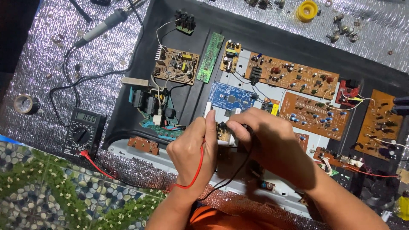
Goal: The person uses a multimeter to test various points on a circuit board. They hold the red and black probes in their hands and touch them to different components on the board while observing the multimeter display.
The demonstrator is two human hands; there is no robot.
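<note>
Both pinched shut: left hand point(189, 151) grips the red probe lead point(198, 164), right hand point(266, 134) the black lead point(238, 168), over a small board point(222, 132).

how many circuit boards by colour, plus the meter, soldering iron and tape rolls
Brown or orange circuit boards: 8
Green circuit board: 1
Blue circuit board: 1
Multimeter: 1
Soldering iron: 1
Tape rolls: 2
Total: 14
The small board under the hands is not counted; its colour is unclear.

A small brown circuit board point(222, 132) is lying flat just below the blue board point(230, 96), with red lead point(199, 164) and black lead point(238, 168) hanging down from it.
</note>
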